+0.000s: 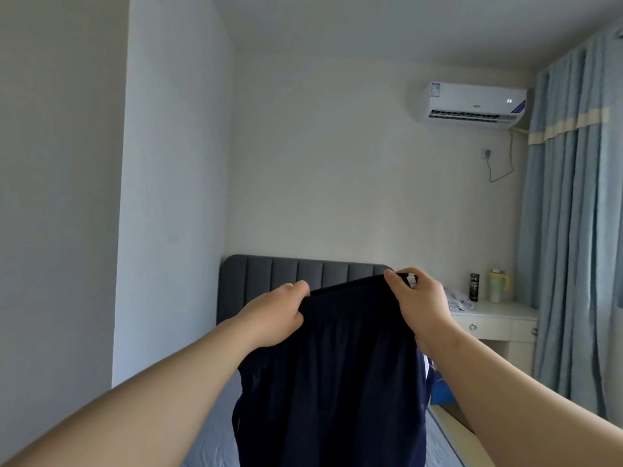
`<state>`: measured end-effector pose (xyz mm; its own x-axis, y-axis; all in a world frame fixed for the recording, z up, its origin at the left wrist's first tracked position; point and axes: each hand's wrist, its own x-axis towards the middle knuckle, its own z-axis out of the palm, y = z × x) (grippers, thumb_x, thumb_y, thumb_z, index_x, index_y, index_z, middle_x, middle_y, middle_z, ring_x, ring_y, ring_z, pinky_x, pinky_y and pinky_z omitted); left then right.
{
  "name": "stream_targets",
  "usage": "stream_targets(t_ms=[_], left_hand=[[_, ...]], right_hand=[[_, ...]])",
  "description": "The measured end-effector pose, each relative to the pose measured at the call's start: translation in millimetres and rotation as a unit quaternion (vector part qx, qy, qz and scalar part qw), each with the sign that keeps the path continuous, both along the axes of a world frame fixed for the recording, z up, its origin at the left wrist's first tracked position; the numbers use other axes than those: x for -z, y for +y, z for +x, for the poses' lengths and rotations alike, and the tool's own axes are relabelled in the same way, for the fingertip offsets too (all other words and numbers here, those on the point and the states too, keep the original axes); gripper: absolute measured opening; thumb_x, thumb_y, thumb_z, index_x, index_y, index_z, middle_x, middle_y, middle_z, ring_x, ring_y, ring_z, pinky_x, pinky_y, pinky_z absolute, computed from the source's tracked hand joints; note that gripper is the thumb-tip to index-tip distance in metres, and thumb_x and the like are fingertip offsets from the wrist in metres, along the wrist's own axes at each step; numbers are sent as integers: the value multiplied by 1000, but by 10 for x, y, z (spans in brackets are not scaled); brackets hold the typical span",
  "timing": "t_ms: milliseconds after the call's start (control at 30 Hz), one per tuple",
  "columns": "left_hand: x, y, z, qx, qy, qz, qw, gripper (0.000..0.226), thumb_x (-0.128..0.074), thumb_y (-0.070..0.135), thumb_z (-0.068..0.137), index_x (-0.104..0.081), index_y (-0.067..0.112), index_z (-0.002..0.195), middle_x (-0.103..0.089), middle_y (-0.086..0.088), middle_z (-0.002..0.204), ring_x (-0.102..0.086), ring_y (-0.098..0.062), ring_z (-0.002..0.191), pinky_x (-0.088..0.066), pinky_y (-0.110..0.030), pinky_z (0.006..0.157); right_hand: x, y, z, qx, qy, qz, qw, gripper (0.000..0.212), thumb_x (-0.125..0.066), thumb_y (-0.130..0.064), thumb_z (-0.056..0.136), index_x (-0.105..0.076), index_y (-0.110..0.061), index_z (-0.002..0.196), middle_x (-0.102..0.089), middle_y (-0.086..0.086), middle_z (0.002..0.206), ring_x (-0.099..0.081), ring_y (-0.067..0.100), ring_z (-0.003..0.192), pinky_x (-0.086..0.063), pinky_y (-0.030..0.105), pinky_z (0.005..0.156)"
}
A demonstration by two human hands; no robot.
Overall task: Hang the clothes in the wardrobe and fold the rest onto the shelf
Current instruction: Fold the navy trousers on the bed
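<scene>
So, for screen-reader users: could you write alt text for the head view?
The left hand and right hand grip a dark navy garment at opposite ends of its top edge, holding it up over a bed with a grey headboard. Behind are an air conditioner, a nightstand and blue curtains.

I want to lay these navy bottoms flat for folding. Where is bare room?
Bedsheet shows bare left of the navy bottoms, below the headboard, plus a strip to their right. The nightstand is crowded: black can, tumbler, crumpled white cloth; only its front edge is free.
</scene>
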<state>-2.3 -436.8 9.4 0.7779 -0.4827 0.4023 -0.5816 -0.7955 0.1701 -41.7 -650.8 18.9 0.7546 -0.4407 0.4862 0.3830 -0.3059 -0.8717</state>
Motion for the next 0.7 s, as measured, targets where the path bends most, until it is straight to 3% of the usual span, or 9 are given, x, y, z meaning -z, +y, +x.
stream_targets(t_ms=[67, 200, 300, 433, 533, 700], left_hand=[[0, 43, 3, 22, -11, -3, 1000, 17, -45, 21, 92, -35, 29, 104, -51, 4, 96, -56, -19, 80, -45, -31, 66], [-41, 128, -18, 31, 31, 52, 998, 69, -73, 41, 74, -29, 43, 127, -58, 10, 105, -57, -12, 90, -50, -29, 74], [-36, 134, 0, -12, 28, 118, 993, 51, -74, 36, 73, -44, 30, 114, -60, 8, 93, -58, -13, 81, -48, -28, 63], [-88, 127, 42, -62, -1, 150, 987, 21, -63, 25, 77, -44, 22, 87, -50, 8, 75, -51, -14, 70, -36, -25, 52], [-177, 158, 72, -64, 43, 111, 991, 13, -57, 17, 79, -47, 24, 78, -51, 8, 75, -50, -12, 69, -36, -24, 52], [-218, 196, 161, -32, 120, -54, 991, 25, -54, 6, 83, -51, 29, 76, -56, 4, 82, -52, -12, 71, -42, -23, 60]], right_hand=[[15, -29, 3, 14, 3, 1, 1000, 17, -60, -34, 89, -62, -20, 79, -61, 3, 77, -57, 21, 74, -51, 34, 68], [108, -83, -11, 35, 17, 11, 999, 20, -60, -35, 88, -63, -17, 82, -64, 9, 82, -60, 27, 79, -54, 41, 74], [171, -73, -7, 36, 20, 14, 999, 18, -60, -34, 88, -63, -17, 81, -64, 9, 83, -59, 26, 78, -54, 42, 74], [181, -78, 3, 32, 21, 26, 999, 17, -61, -34, 88, -63, -18, 81, -65, 9, 85, -60, 27, 81, -54, 42, 76], [180, -140, -4, 47, 11, 39, 998, 18, -60, -33, 89, -63, -17, 81, -63, 7, 82, -58, 23, 76, -54, 42, 76], [213, -218, -18, 71, 12, 42, 997, 19, -59, -35, 89, -62, -17, 82, -61, 4, 78, -54, 18, 69, -47, 30, 62]])
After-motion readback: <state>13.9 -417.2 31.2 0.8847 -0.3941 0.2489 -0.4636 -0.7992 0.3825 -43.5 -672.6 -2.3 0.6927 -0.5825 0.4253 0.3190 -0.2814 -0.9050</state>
